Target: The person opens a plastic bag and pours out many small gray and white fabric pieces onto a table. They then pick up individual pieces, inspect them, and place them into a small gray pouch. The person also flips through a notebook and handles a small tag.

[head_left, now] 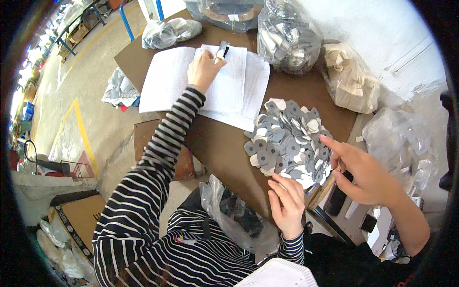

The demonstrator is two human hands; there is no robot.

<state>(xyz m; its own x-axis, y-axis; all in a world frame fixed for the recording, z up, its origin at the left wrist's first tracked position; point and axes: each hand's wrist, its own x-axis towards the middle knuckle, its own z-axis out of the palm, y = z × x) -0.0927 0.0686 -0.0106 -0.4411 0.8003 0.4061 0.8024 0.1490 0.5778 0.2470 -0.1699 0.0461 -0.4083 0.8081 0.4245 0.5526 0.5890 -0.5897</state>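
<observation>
My left hand [204, 71] reaches over an open notebook [165, 76] with loose printed sheets [229, 91] on its right page. Its thumb and fingers close on a small silver-and-black object [222, 49], perhaps a pen; its exact kind is unclear. Beside the near edge of a heap of flat grey and white rounded pieces [284, 138] is my right hand [288, 203], fingers stretched and slightly bent, holding nothing visible. Many of the pieces have a dark round spot or hole. From the right, another person's hand [361, 174] points its index finger at the heap's edge.
Along the back of the brown table [210, 136] stand clear bags of pieces [289, 36] and a smaller bag [172, 32]. A bag of cream pieces [351, 79] leans near the white wall. A dark phone-like object [338, 198] lies right of the heap. Cardboard [79, 222] sits lower left.
</observation>
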